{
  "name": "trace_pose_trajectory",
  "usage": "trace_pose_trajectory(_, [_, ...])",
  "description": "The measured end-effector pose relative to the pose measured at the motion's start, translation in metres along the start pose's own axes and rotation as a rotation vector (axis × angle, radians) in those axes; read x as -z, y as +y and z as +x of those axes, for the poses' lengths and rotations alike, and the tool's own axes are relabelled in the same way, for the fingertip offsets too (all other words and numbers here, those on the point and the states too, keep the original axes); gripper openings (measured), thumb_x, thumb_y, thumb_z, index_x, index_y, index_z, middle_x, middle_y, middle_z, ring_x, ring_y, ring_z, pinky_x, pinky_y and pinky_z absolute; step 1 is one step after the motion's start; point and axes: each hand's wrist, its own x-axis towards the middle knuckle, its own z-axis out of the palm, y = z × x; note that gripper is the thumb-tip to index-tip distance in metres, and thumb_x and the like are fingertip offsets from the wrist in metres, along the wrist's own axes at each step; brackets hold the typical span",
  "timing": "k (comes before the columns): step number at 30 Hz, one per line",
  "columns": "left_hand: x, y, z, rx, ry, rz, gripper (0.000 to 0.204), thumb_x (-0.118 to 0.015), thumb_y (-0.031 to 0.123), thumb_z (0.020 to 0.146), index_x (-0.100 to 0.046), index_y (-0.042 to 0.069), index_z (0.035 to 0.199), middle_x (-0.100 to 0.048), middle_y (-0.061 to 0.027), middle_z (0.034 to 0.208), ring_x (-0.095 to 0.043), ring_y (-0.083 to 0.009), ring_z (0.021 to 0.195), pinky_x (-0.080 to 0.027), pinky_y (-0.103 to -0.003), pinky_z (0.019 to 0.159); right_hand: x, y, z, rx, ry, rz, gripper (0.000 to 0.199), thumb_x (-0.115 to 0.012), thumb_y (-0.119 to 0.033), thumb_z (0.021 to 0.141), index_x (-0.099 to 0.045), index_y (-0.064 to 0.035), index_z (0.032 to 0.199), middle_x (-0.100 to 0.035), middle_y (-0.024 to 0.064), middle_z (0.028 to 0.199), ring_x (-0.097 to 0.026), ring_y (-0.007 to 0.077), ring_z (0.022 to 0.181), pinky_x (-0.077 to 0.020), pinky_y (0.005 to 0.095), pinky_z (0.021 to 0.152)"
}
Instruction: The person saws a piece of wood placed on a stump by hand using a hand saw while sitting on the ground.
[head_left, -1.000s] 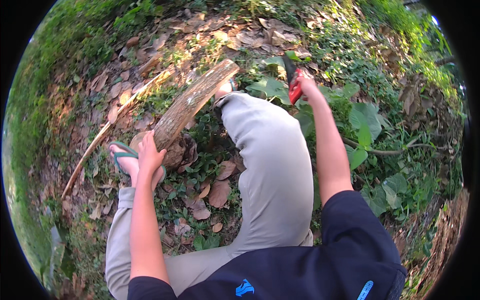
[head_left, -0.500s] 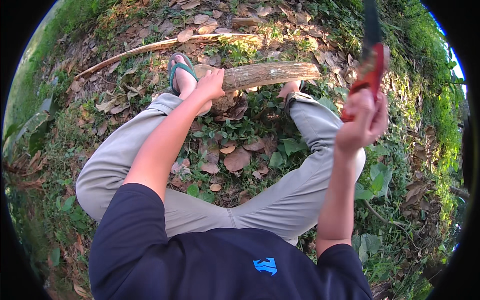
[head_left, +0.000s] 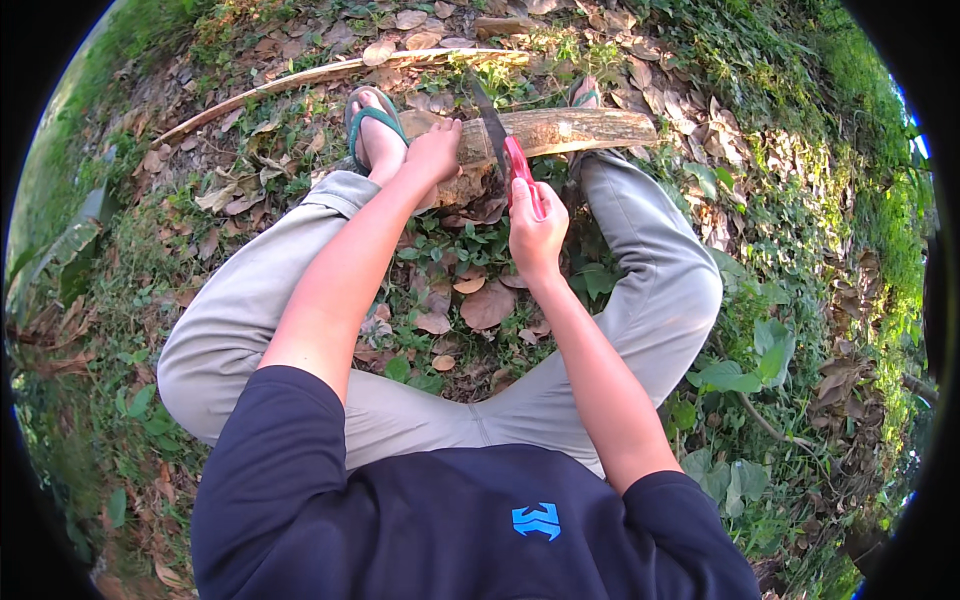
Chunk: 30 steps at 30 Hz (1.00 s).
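- My right hand (head_left: pixel 537 222) is nearest me, fist wrapped tight round the red handle (head_left: pixel 522 172) of a chopping knife; its dark blade (head_left: pixel 489 125) meets the log's top.
- My left hand (head_left: pixel 436 152) presses down on the log (head_left: pixel 560 132), fingers curled over it, just beside the blade.
- The log lies across the leaf litter between my 2 feet; my left sandal (head_left: pixel 372 118) touches its end.
- Risk, as I judge it: a glancing blade could slide toward my left fingers or my foot, since both sit so close.
- I see no containers here, only dry leaves (head_left: pixel 487 305) and a long pale stick (head_left: pixel 330 72) farther off.
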Motion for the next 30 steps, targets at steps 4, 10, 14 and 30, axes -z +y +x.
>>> trace_pose_trajectory(4, [0.000,-0.001,-0.001,0.002,0.029,0.006,0.092,-0.083,0.025,0.079,-0.035,0.003,0.154,-0.040,-0.0163,0.159,-0.042,-0.0341,0.145,-0.047,-0.044,0.112,0.006,0.002,-0.017,-0.070,-0.014,0.045,0.029,-0.064,-0.020,0.101,-0.056,-0.0015,0.080,-0.049,-0.0005,0.064,-0.041,0.0067,0.060,-0.0368,0.0285,0.055])
trace_pose_trajectory(10, [0.001,0.001,0.004,0.028,-0.024,0.011,0.088,-0.082,0.020,0.078,-0.037,0.001,0.152,-0.039,-0.0175,0.159,-0.045,-0.0347,0.142,-0.049,-0.046,0.110,0.023,-0.019,-0.076,-0.075,-0.074,-0.132,0.024,-0.064,-0.018,0.101,-0.057,-0.0013,0.085,-0.052,0.0034,0.064,-0.045,0.0083,0.058,-0.0400,0.0308,0.054])
trace_pose_trajectory(14, [-0.006,-0.004,0.002,-0.001,0.051,0.012,0.085,-0.081,0.018,0.079,-0.039,0.001,0.151,-0.040,-0.0173,0.158,-0.046,-0.0351,0.142,-0.049,-0.046,0.109,0.029,-0.023,-0.085,0.027,-0.054,-0.201,0.024,-0.062,-0.016,0.102,-0.058,-0.0011,0.084,-0.050,-0.0013,0.062,-0.043,0.0061,0.057,-0.0359,0.0284,0.052])
trace_pose_trajectory(30, [-0.016,-0.007,0.004,-0.040,0.104,0.012,0.086,-0.081,0.018,0.079,-0.037,0.000,0.151,-0.041,-0.0189,0.157,-0.047,-0.0359,0.141,-0.048,-0.047,0.109,0.019,-0.015,-0.030,-0.127,-0.113,0.029,0.036,-0.065,-0.026,0.102,-0.056,-0.0018,0.077,-0.043,-0.0033,0.062,-0.036,0.0061,0.059,-0.0332,0.0281,0.053])
